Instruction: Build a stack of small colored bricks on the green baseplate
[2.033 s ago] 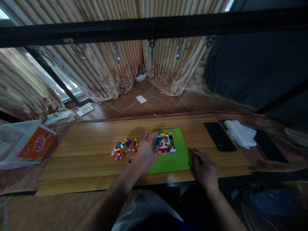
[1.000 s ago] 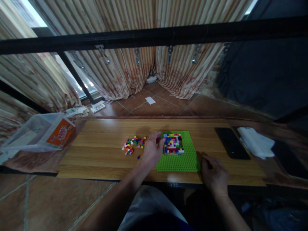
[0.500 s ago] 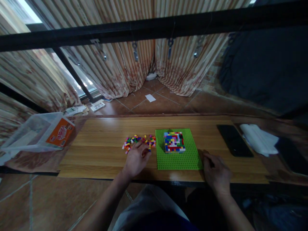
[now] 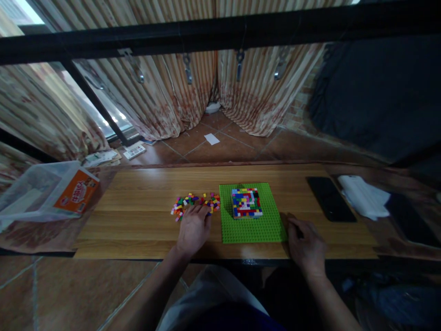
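Observation:
My left hand is over the near side of a pile of small multicoloured toy bricks. Its fingers are stretched forward and slightly bent, with the tips down among the bricks and partly hidden. A green studded baseplate lies to its right. On the plate's upper middle stands a square block built of toy bricks, its top a patchwork of colours. My right hand rests on the table at the plate's right edge, fingers curled in; whatever they may hold is hidden.
The wooden table carries a black phone at the right, with a white packet beyond it. A clear plastic bin with an orange label stands at the left. A dark metal bar crosses above.
My left hand's fingers have straightened and lowered onto the bricks, from a more curled pose. My right hand stays by the plate. The whole view has shifted slightly.

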A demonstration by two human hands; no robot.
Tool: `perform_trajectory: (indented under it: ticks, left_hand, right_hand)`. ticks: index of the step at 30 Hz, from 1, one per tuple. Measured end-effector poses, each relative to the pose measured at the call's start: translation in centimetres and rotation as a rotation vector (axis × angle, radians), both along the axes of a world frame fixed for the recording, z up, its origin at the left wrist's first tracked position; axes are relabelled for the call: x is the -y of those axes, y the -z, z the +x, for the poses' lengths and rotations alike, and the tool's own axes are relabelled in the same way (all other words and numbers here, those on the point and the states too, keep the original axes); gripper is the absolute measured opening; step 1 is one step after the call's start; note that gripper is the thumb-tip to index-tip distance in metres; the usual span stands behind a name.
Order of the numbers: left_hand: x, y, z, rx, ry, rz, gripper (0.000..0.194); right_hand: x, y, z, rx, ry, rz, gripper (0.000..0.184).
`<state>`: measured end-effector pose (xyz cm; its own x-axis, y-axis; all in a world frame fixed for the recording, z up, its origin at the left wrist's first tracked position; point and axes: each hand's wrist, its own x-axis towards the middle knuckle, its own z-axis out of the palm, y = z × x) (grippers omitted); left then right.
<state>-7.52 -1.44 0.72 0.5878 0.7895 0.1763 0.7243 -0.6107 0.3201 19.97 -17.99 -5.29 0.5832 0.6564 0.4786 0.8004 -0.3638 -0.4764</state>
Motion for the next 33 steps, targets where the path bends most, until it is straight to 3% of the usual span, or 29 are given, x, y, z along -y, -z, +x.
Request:
perform_trajectory:
  ticks: [5,9,20,26,33]
  left_hand:
    - [0.0,-0.4,0.7,0.167,0.061,0.019,0.014]
    - [0.2,-1.0,2.0,0.270,0.107,-0.064,0.014]
    - [0.4,-1.6,4.6,0.373,0.098,-0.193,0.014]
    - [0.5,-2.0,5.6,0.442,-0.012,-0.324,0.012]
    - [1.0,-1.1,6.7,0.527,-0.161,-0.451,0.011]
  right_hand:
    - [-0.1,-0.1,-0.1,0.006,0.025,-0.018,0.036]
    - [-0.1,0.0,0.0,-0.005,0.011,0.000,0.035]
    - [-0.1,0.0,0.0,-0.021,0.008,-0.009,0.035]
    - [-0.1,-0.2,-0.1,-0.018,-0.004,0.005,0.034]
    - [-0.1,-0.1,-0.1,-0.021,-0.004,0.018,0.032]
